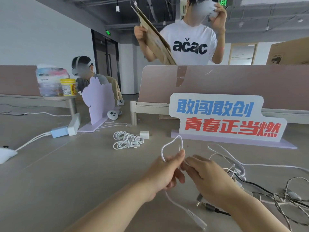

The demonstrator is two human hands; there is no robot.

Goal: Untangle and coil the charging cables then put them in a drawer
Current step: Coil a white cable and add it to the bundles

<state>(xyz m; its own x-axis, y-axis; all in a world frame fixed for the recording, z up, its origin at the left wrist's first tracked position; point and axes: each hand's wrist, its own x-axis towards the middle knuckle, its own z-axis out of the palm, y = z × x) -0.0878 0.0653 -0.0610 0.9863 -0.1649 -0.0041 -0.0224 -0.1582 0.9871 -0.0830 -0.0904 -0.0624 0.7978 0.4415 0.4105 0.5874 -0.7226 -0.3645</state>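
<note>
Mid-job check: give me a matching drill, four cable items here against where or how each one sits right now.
Things:
1. white cable loop
2. coiled white cables
3. white charger cube
4. tangled cable pile

States:
A. unsorted, right of the hands
B. pinched by left hand and right hand
C. just right of the coiled bundle
D. wound up, lying beyond the hands

Pairs: 1-B, 2-D, 3-C, 4-A
</note>
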